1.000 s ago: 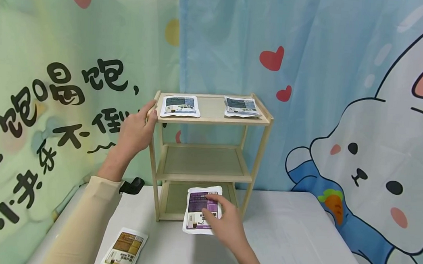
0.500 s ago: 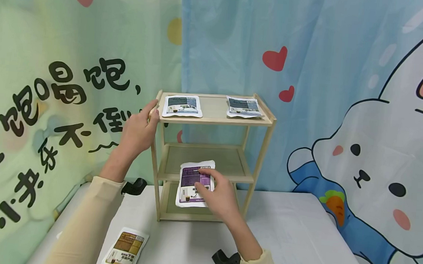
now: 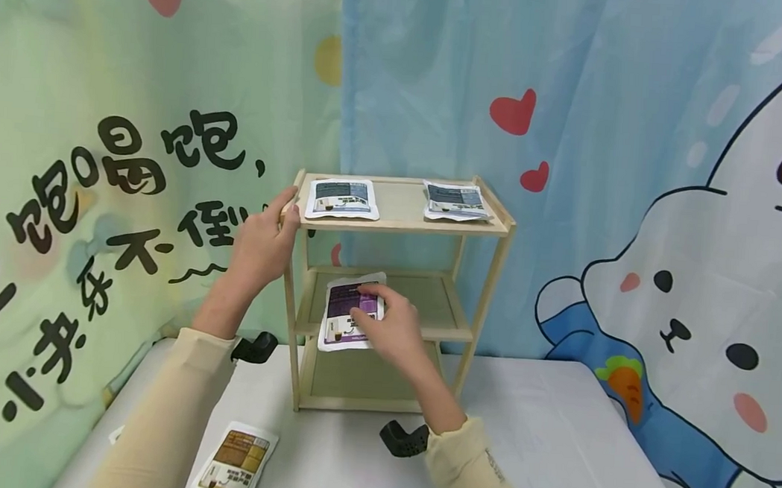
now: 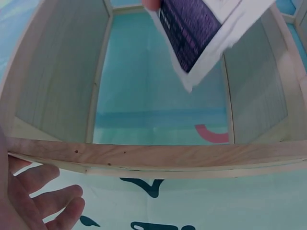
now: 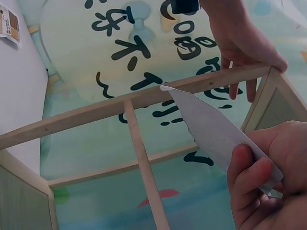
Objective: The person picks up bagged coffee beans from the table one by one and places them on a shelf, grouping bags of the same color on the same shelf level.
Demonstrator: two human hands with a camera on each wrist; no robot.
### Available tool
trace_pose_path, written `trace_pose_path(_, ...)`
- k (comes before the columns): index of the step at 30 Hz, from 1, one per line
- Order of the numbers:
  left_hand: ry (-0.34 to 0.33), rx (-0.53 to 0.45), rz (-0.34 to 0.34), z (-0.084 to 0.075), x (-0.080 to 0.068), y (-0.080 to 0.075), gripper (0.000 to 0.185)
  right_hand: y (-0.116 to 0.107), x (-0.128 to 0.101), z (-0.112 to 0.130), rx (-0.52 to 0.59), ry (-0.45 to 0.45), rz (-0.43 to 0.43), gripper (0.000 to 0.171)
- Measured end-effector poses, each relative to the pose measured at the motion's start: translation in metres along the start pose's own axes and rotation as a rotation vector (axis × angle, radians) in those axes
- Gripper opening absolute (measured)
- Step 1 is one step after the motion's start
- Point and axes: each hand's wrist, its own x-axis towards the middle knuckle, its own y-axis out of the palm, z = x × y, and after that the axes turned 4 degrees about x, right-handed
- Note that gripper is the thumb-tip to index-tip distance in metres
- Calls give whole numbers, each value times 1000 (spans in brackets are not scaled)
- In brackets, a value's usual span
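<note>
While I steadied the rack, this was how things lay:

Left hand: my left hand [image 3: 261,245] gripped the top left corner of the wooden shelf rack [image 3: 489,280], thumb up by the top edge, fingers wrapped round the post.

Right hand: my right hand [image 3: 385,332] pinched the purple sachet [image 3: 344,312], thumb underneath and fingertips [image 3: 363,302] on its printed face.

Where the sachet was: tilted at the front edge of the middle shelf [image 3: 441,307], left of centre, its far end over the board, the near end hanging off in front.

How it handled, as I judged: light, flat and limp; the foil bent under my grip in the right wrist view, so it seemed likely to sag or slip. Holding it near the middle of one edge looked soundest.

Top shelf: two blue-grey sachets [image 3: 342,198], well apart, left and right.

Table: a brown sachet [image 3: 233,462] lay near my left sleeve, on the white table [image 3: 554,433].
</note>
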Motion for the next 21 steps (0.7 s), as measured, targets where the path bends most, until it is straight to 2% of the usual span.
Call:
trace_pose_path(8, 11, -10, -39, 2, -1, 1, 53, 11, 20, 2, -12, 8, 37, 35)
trace_pose_path(21, 5, 1, -29, 2, -1, 3, 53, 24, 45, -6, 32, 14, 57, 38)
